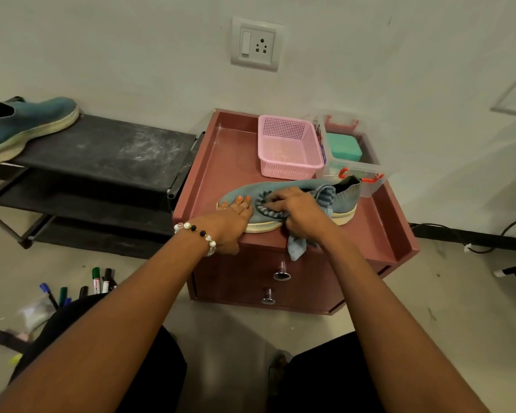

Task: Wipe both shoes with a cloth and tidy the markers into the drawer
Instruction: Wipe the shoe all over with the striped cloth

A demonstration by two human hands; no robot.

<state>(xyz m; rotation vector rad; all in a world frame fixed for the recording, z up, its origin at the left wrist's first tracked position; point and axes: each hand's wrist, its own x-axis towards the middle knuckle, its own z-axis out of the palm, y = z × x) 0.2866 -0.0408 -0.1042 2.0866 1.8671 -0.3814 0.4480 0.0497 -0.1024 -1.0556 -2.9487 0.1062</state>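
My left hand (236,217) steadies the shoe (283,201) at the cabinet's (399,234) front edge; right hand (298,211) grips the cloth (297,247); markers (99,283) apparently remain undrawered.

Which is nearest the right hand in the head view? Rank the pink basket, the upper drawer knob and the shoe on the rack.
From the right hand:
1. Upper drawer knob, just below, on the cabinet front.
2. Pink basket, behind, on the cabinet top.
3. Shoe on the rack, far left.

Teal knit shoe (280,189) with cream sole on maroon drawer unit (310,245); 2nd teal shoe (27,126) on black rack (108,150). Cloth (325,198) blue-grey, dark-striped edge. Pink mesh basket (289,150). Clear box (352,162), red clips, green block inside. Markers (99,281): green, black, blue caps.
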